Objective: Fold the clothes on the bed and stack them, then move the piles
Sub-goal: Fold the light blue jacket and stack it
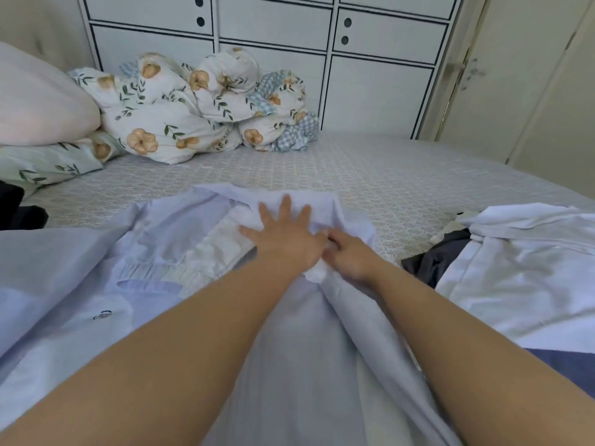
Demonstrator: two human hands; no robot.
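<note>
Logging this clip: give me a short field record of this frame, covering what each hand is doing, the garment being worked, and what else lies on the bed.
left hand: flat, fingers spread, pressing on the garment
right hand: fingers curled, pinching a fold of the garment
garment: light blue shirt, spread out, not yet folded
right of it: white garment over a dark garment
far side: floral duvet, bunched; pink pillow
surface: bed
</note>
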